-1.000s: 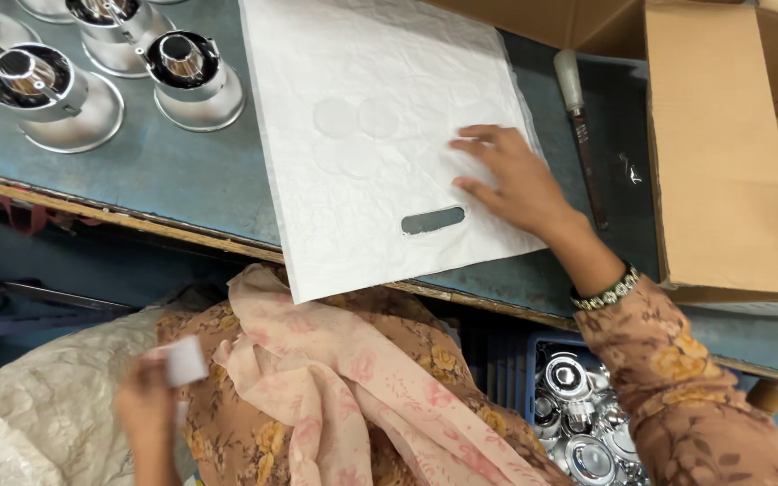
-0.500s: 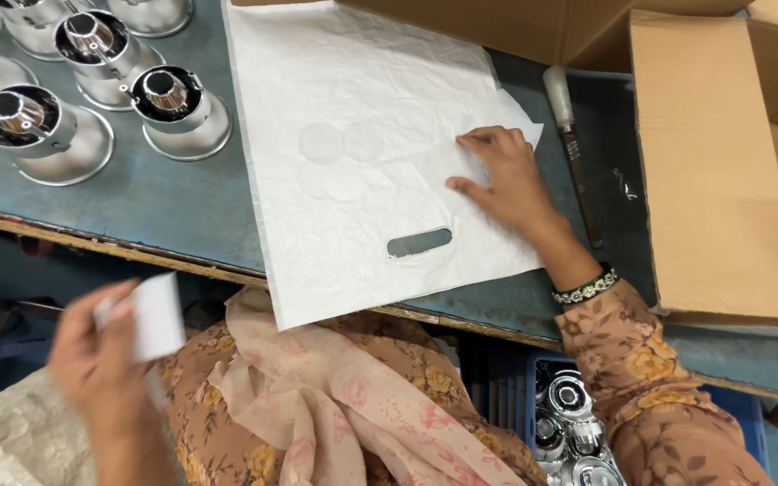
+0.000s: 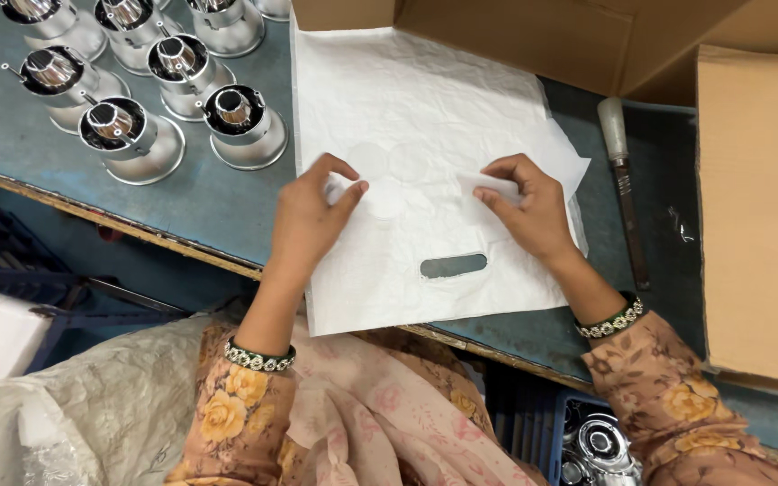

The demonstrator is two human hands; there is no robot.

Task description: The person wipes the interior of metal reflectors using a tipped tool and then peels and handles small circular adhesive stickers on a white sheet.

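Closest to me, floral sleeves and beaded bangles frame the person's lap. A crinkled plastic sheet lies low on the left, and a blue crate of shiny metal parts sits low on the right.

Just past the worn desk edge lies a white bag. It is flat, papery and creased, and its near end hangs slightly over the edge, with an oval handle slot cut through it. Faint round imprints show at its middle.

Both hands rest on the bag. The left hand has its grip closed, thumb and forefinger pinching a small white piece. The right hand pinches one end of a white strip, the other fingers pressing the bag down. I cannot tell whether the strip is a separate label or a fold of the bag.

The work in hand looks to me like fine fingertip handling of these small pieces over the bag's middle. Thin, limp stuff like this would call for a light pinch and a steady bag beneath.

Further off on the left stand polished metal fittings, cup-shaped with flared bases, set in rows. To the right lies a slim tool with a pale handle. Beyond it are brown cardboard boxes, matt and stiff, one touching the bag's far edge.
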